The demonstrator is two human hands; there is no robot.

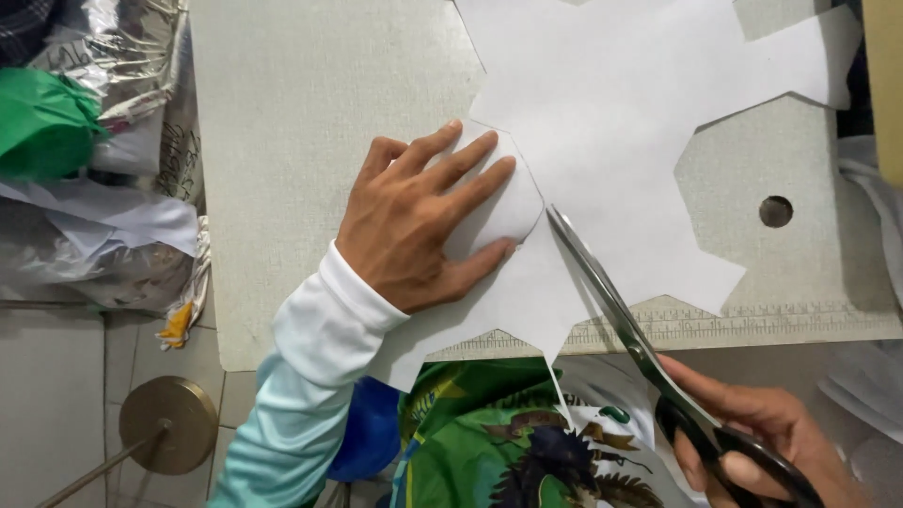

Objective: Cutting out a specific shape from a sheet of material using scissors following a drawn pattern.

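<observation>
Partway round: left hand (428, 221) flat on paper (611, 122), right hand (752, 437) gripping scissors (611, 301) mid-cut, far edges left.

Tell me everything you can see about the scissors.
The scissors have long silvery metal blades and black handles. They slant from lower right up to the left, blades nearly closed, tip at the edge of the white paper beside the left hand. The right hand holds the handles, fingers through the loops. The blades lie over the paper and the grey board.
</observation>
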